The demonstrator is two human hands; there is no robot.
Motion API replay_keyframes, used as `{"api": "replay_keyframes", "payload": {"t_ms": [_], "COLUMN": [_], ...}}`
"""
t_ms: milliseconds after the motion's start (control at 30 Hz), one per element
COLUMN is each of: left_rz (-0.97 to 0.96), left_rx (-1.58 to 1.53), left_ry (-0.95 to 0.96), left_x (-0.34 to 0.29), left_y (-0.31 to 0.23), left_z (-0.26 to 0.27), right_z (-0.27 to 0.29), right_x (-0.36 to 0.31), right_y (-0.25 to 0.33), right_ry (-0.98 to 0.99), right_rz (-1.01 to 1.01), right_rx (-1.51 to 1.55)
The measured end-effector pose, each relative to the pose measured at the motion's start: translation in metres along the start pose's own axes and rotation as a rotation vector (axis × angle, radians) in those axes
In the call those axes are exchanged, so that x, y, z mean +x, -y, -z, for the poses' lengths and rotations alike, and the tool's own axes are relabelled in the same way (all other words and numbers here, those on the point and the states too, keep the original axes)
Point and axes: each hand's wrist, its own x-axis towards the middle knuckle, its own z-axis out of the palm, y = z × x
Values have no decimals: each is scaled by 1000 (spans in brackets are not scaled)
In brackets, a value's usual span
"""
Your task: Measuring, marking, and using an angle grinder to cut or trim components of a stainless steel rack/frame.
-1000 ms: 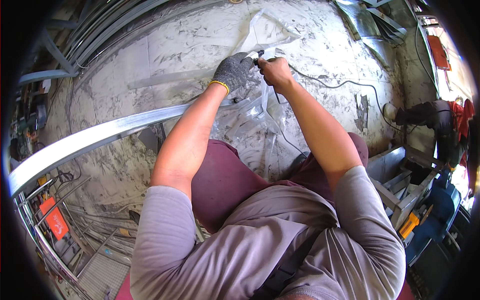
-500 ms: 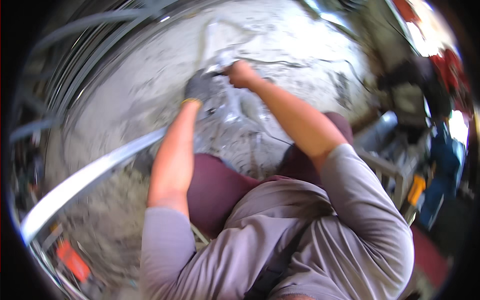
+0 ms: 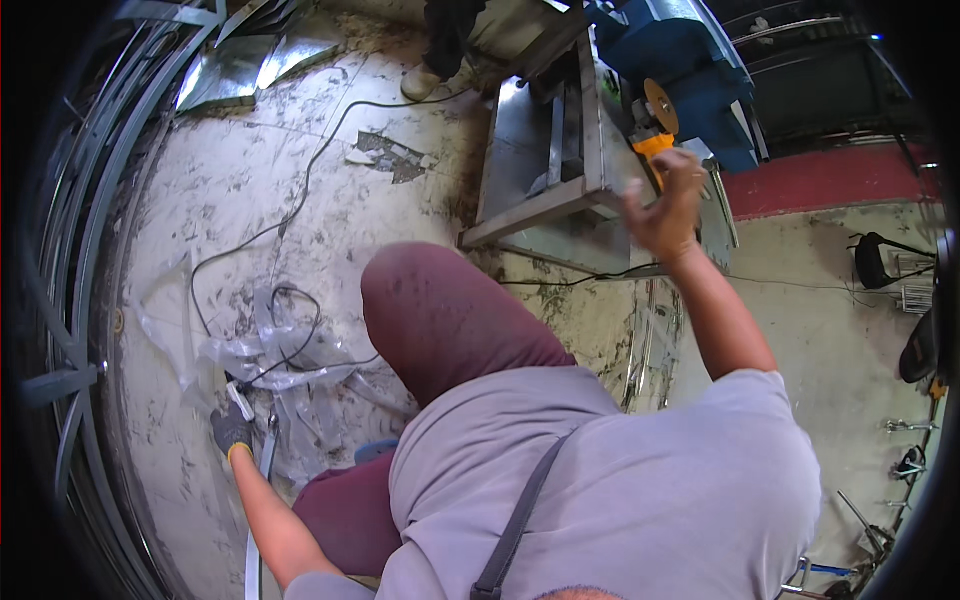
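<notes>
My left hand, in a dark grey glove with a yellow cuff, is low on the left near the floor. It is closed on a small white and black corded tool whose exact kind I cannot make out. A metal bar lies beside that hand, and crumpled clear plastic sheeting spreads around it. Bare and slightly blurred, my right hand is raised on the right, thumb and fingers apart and nothing visible between them. Just beyond its fingertips, an orange angle grinder with a brown disc rests on a metal stand.
The grey metal stand and a blue machine stand at the far right. A black cable curves across the floor. Long metal profiles line the left side. Another person's shoe shows at the back. Tools hang or lie along the right edge.
The view has swung to the right. My hands were together over the plastic sheeting; now my right hand has moved away toward the angle grinder while the left stays by the plastic.
</notes>
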Motion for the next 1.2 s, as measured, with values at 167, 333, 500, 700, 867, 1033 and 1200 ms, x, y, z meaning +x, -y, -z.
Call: {"api": "replay_keyframes", "payload": {"t_ms": [167,333,500,700,867,1033,1200], "left_rz": [-241,-415,-665,-780,-660,-1012,-730], "left_rx": [359,385,511,-37,-431,-1175,-1505], "left_ry": [-266,58,149,290,391,154,729], "left_x": [-63,-166,-306,-456,-559,-593,-645], "left_y": [3,-110,-240,-332,-454,-514,-504], "left_z": [22,84,164,314,425,525,585], "right_z": [-4,-29,5,118,287,379,377], "right_x": [-15,-46,-1,105,294,406,459], "right_y": [-95,-131,-94,8,82,88,84], "right_ry": [894,999,1107,1038,807,432,971], "right_rz": [-841,-918,-1100,-851,-742,-195,164], "right_rx": [390,236,412,1109,1787,2003,2966]}}
